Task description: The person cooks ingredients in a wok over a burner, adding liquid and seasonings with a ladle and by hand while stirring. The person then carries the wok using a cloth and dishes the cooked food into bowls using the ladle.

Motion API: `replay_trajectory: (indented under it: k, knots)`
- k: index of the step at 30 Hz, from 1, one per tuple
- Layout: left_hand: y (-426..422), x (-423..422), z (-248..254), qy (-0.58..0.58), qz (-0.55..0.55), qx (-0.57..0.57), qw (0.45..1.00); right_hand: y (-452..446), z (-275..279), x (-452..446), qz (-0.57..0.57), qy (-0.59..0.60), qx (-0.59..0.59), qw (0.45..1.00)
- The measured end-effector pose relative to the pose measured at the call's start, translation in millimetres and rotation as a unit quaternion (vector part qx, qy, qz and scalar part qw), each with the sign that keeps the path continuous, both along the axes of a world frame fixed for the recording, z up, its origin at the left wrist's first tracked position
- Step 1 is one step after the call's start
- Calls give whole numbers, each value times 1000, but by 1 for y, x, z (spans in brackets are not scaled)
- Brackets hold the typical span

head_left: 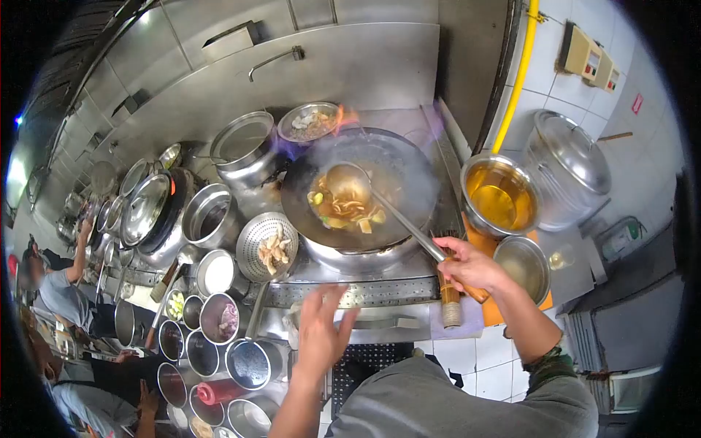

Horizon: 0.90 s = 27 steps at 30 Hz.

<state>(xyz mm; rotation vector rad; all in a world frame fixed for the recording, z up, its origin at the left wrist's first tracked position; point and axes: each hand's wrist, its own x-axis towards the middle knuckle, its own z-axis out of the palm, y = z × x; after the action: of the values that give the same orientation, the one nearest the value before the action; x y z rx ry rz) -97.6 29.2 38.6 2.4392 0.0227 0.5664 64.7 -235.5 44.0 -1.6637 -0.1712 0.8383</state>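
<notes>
My right hand [471,266] is closed round the wooden-ended handle of a long metal ladle [412,228]. The ladle's bowl rests in a large dark wok [416,164] among brown sauce, strips and chunks of food [343,208], with haze above. Flames show at the wok's back left. My left hand [320,325] is raised in front of the stove edge, fingers apart, holding nothing. Just left of the wok, a perforated strainer [252,244] holds pale pieces of food.
A bowl of yellow oil [504,201] and a steel pot [527,266] stand at the right, beside a bamboo brush [448,299]. Several metal containers, a red bottle [219,391] and lidded pots fill the left. Two other people [62,288] stand far left.
</notes>
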Motion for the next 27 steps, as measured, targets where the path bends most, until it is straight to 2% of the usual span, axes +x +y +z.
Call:
replay_trajectory:
  k: [2,5,6,9,10,13,14,17,21,23,24,27]
  knots:
    - [-1,-24,-3,16,-9,-21,1000,-3,-3,8,2,-31,-69,997]
    - [-13,-51,-16,54,0,-76,996,21,-15,18,1,-86,-75,994]
    - [-12,-54,-22,68,-5,-83,994,23,-30,18,7,-79,-52,995]
    - [0,-75,-42,83,3,-96,992,-8,-7,9,25,-21,-61,998]
    - [6,-85,-47,104,37,-104,988,-22,1,10,25,-12,-80,996]
    - [10,-92,-55,130,80,-110,982,-11,-12,20,-15,-55,-107,993]
    - [8,-86,-54,126,59,-113,984,1,-21,23,-6,-104,-97,990]
    - [5,-77,-46,136,38,-128,982,10,-21,17,19,-58,-38,997]
    - [10,-86,-56,108,56,-109,987,-23,0,18,24,-10,-86,996]
    - [5,-86,-55,153,69,-123,978,-7,-10,21,-26,-46,-89,995]
    - [1,-81,-55,149,65,-122,979,5,-25,24,-18,-114,-102,988]
    - [-2,-78,-50,148,28,-114,982,16,-29,22,19,-50,-37,998]
